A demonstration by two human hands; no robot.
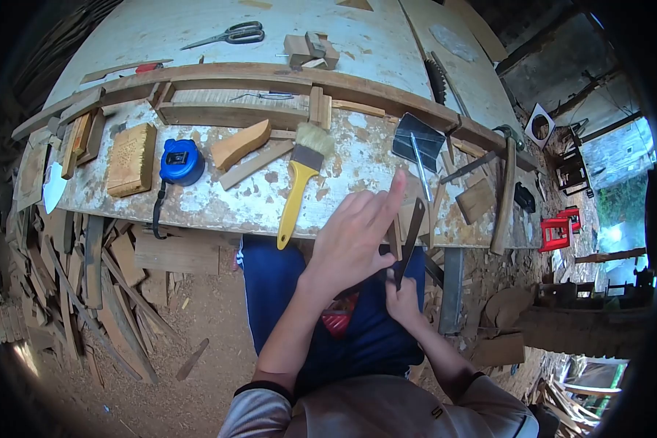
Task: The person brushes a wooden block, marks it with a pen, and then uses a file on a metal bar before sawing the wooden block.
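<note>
My left hand (pixel 350 237) is over my lap at the bench's front edge, index finger stretched out and thumb against a thin brown strip of wood (pixel 395 238). Its other fingers are partly hidden, curled around the strip's side. Just right of the strip stands a dark, flat metal blade (pixel 412 235) with a hole near its tip. My right hand (pixel 403 298) is closed around the lower end of this blade; any teeth on it are too small to tell. A yellow-handled paintbrush (pixel 297 196) lies left of my left hand, its handle jutting past the bench edge.
On the worn bench (pixel 259 208) lie a blue tape measure (pixel 182 162), wood blocks (pixel 131 160), a dark sheet (pixel 418 140) with a metal rod, and a hammer (pixel 505 193). Scissors (pixel 230 35) rest farther back. Wood offcuts (pixel 117 306) pile below left. Red stools (pixel 558 230) stand right.
</note>
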